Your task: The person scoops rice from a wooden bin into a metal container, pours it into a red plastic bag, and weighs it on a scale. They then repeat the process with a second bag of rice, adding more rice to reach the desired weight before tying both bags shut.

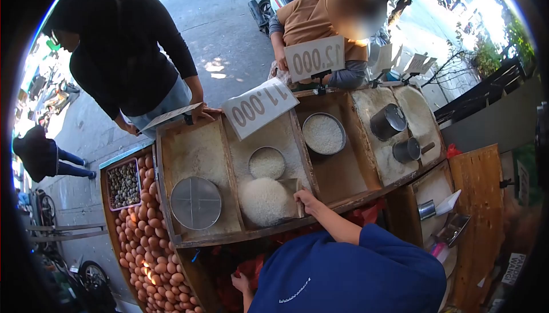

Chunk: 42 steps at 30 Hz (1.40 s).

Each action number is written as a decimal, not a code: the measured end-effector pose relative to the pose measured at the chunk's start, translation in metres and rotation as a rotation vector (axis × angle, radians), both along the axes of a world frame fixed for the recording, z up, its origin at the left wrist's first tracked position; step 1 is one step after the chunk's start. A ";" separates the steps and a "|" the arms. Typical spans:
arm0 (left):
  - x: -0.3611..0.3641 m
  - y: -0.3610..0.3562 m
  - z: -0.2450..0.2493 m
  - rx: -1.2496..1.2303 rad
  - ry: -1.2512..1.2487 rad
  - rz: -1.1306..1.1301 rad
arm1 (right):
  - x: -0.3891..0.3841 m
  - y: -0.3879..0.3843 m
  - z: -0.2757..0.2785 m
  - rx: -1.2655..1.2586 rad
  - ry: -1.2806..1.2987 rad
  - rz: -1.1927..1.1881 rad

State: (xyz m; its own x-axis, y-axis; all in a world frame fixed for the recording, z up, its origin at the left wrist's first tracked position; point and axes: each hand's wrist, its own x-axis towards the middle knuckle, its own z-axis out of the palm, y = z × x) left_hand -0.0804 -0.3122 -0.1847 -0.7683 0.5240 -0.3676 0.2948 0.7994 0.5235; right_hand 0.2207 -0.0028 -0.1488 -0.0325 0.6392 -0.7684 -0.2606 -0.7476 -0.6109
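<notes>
My right hand [306, 200] is closed on the wooden back end of a rice scoop [298, 188]. The scoop lies against a heap of white rice [265, 201] in one compartment of the wooden bin [229, 237]. Just behind the heap sits a round measuring tin filled with rice [267, 163]. Lower down, in front of the bin, my left hand [241, 283] is closed on a red plastic bag [250, 268], partly hidden by my blue shirt.
A round sieve [195, 203] lies in the left compartment; another rice-filled tin [324, 133] stands right of centre. Metal cups [389, 122] rest further right. Brown eggs [150, 250] fill the left tray. Price cards [260, 107] line the far edge, where two people [131, 44] stand.
</notes>
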 end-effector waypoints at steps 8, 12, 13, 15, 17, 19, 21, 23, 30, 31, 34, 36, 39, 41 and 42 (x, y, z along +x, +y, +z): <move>-0.031 0.022 -0.037 -0.069 -0.007 -0.064 | -0.002 0.022 0.089 0.126 0.012 -0.355; -0.024 0.050 -0.029 -0.054 -0.035 -0.119 | 0.023 0.047 0.189 0.307 -0.857 0.228; -0.020 0.057 -0.029 -0.055 -0.039 -0.126 | 0.036 0.050 0.219 0.358 -1.023 0.428; -0.015 0.064 -0.029 -0.062 -0.032 -0.170 | 0.075 0.054 0.266 0.315 -1.087 0.548; -0.009 0.068 -0.030 -0.059 -0.041 -0.175 | 0.123 0.056 0.273 0.390 -1.108 0.692; 0.001 0.069 -0.029 -0.056 -0.051 -0.162 | 0.167 0.058 0.231 0.418 -1.151 0.786; 0.013 0.067 -0.020 0.025 -0.018 -0.216 | 0.195 0.056 0.160 0.507 -1.207 0.830; 0.028 0.064 -0.006 0.005 -0.013 -0.168 | 0.217 0.042 0.078 0.654 -1.206 0.700; 0.098 0.029 0.028 -0.079 0.072 -0.026 | 0.255 0.016 -0.085 0.479 -1.194 0.308; 0.112 0.024 0.028 -0.068 0.064 0.005 | 0.262 0.021 -0.090 0.362 -1.140 0.384; 0.153 0.006 0.023 -0.063 0.075 0.093 | 0.262 0.026 -0.143 0.365 -1.093 0.562; 0.178 0.007 0.030 -0.033 0.085 0.176 | 0.251 0.030 -0.154 0.364 -1.030 0.634; 0.207 0.015 0.041 0.065 0.095 0.247 | 0.240 0.029 -0.126 0.094 -0.992 0.663; 0.228 0.038 0.055 0.139 0.093 0.262 | 0.251 0.036 -0.117 0.089 -0.824 0.704; 0.235 0.057 0.070 0.167 0.158 0.241 | 0.260 0.037 -0.127 0.098 -0.825 0.714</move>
State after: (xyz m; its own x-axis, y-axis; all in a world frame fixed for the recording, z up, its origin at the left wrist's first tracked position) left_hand 0.1542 -0.2552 -0.1151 -0.9179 0.3637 -0.1586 0.1958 0.7628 0.6163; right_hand 0.4807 0.0341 -0.2756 0.0812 0.7371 -0.6709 0.7300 -0.5023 -0.4634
